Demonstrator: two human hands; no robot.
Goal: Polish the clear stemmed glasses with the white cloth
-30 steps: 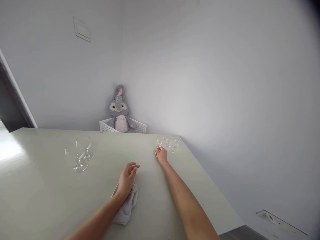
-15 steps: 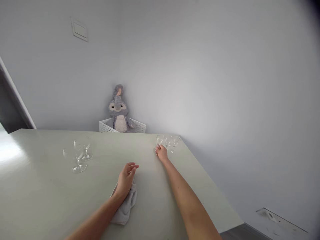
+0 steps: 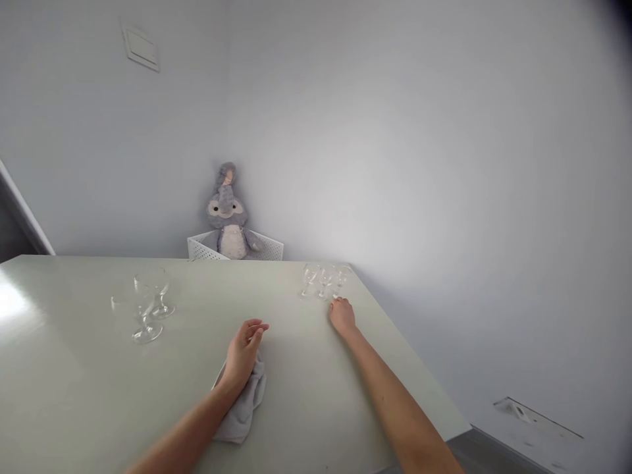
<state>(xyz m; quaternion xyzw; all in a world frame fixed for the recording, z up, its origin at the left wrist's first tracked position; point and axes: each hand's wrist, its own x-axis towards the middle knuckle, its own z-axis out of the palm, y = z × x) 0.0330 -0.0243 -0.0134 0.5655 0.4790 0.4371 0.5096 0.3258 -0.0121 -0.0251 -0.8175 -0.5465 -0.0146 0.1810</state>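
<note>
The white perforated basket beyond the far edge holds a gray plush toy. Three stemmed glasses stand in a row near the surface's far right corner; the right hand is at the foot of the rightmost, its fingers curled, whether pinching it I cannot tell. The left hand rests on a gray cloth, fingers loosely bent and parted from the thumb. Two larger goblets stand upright at left on the glossy, pale surface. A switch plate is on the wall.
</note>
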